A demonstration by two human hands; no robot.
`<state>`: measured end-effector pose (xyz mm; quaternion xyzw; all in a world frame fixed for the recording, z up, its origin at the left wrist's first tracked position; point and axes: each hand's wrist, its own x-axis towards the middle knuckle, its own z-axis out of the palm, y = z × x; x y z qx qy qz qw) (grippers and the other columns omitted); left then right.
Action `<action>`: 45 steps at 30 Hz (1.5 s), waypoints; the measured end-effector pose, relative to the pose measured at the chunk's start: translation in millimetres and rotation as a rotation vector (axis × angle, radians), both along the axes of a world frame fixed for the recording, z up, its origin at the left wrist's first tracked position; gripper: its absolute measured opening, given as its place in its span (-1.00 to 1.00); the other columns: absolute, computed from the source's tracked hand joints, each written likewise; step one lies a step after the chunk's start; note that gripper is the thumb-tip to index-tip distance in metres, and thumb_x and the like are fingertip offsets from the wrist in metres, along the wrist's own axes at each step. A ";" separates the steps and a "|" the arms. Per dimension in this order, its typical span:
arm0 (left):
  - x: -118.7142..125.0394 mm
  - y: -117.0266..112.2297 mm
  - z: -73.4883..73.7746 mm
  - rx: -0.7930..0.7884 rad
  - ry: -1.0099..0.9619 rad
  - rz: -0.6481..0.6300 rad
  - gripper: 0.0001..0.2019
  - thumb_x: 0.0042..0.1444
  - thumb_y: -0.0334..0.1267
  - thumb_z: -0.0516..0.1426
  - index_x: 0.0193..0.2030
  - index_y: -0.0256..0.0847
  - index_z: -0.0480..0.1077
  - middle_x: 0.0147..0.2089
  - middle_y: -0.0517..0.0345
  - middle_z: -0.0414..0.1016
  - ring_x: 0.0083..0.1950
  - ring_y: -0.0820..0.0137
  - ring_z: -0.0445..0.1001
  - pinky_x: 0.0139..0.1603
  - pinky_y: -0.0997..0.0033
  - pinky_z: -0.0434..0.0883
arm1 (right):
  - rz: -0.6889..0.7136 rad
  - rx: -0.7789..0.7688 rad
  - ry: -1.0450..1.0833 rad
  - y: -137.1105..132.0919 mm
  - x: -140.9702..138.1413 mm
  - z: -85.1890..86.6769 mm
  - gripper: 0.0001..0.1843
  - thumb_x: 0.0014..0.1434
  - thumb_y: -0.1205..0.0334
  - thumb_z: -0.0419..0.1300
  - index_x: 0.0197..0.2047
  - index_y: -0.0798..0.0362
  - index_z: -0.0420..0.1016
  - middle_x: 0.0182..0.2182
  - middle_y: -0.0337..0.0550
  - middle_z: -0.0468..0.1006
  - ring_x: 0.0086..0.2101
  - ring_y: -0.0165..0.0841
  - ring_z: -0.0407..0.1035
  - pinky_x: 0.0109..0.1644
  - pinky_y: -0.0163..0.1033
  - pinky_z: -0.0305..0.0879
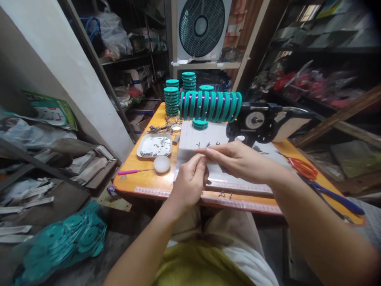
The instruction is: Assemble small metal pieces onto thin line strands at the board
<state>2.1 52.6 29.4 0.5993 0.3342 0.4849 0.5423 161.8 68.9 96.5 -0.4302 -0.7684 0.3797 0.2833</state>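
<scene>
Head view, and both hands meet low over the white sheet (196,139) at the near edge of the counter (149,180). Left hand (190,180) is curled, thumb and forefinger pinched together on something too fine to make out, perhaps a thread or a small hook. Right hand (238,159) lies across from the right, fingers stretched flat and its forefinger tip touching the left pinch; whether it grips anything, I cannot tell. For work this small, the judgement is plain: keep the wrists braced low over the sheet, keep the pinch light, and let the fingertips alone do the moving. Just left of the hands sits a round white pad (162,164) with a pink-handled pick (131,171) beside it, and behind those a metal tray (154,145) of tiny parts. Farther back a row of teal spools (210,106) is strung on the black winder (256,123). Orange scissors (302,167) lie off to the right, well apart.
</scene>
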 end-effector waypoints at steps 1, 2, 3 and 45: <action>-1.2 0.5 -0.9 0.023 0.029 0.022 -0.70 0.31 -0.07 -0.03 -0.33 -0.22 0.33 -0.59 0.33 0.18 -0.57 0.53 0.19 -0.46 0.49 0.25 | 0.013 -0.108 0.065 1.9 2.1 -1.8 -0.61 0.22 -0.03 0.15 -0.14 0.11 0.62 -0.66 -0.27 0.36 -0.68 -0.51 0.12 -0.68 -0.42 -0.07; -2.2 0.8 -1.8 0.037 0.049 0.034 -0.70 0.32 -0.09 -0.03 -0.33 -0.22 0.35 -0.60 0.32 0.18 -0.56 0.52 0.19 -0.46 0.48 0.23 | 0.031 -0.231 0.142 4.6 3.9 -4.0 -0.56 0.23 -0.06 0.13 -0.06 0.12 0.58 -0.69 -0.30 0.33 -0.73 -0.53 0.06 -0.72 -0.42 -0.14; -3.0 1.1 -2.7 0.042 0.061 0.035 -0.69 0.31 -0.09 -0.03 -0.33 -0.23 0.37 -0.60 0.32 0.17 -0.56 0.52 0.19 -0.47 0.48 0.20 | 0.048 -0.349 0.227 7.8 5.1 -6.4 -0.52 0.24 -0.08 0.10 0.00 0.12 0.54 -0.71 -0.33 0.30 -0.77 -0.55 0.00 -0.74 -0.42 -0.19; -19.6 -72.4 -34.7 -0.675 -0.703 -0.298 -0.67 0.27 -0.18 0.03 -0.34 -0.40 0.46 -0.53 0.01 0.57 -0.75 0.51 0.40 -0.58 0.49 0.50 | -0.061 -0.771 0.998 27.8 -31.1 -14.2 -0.43 0.39 0.03 -0.11 -0.63 0.08 0.12 -0.77 -0.35 0.20 -0.86 -0.63 -0.08 -0.87 -0.57 -0.18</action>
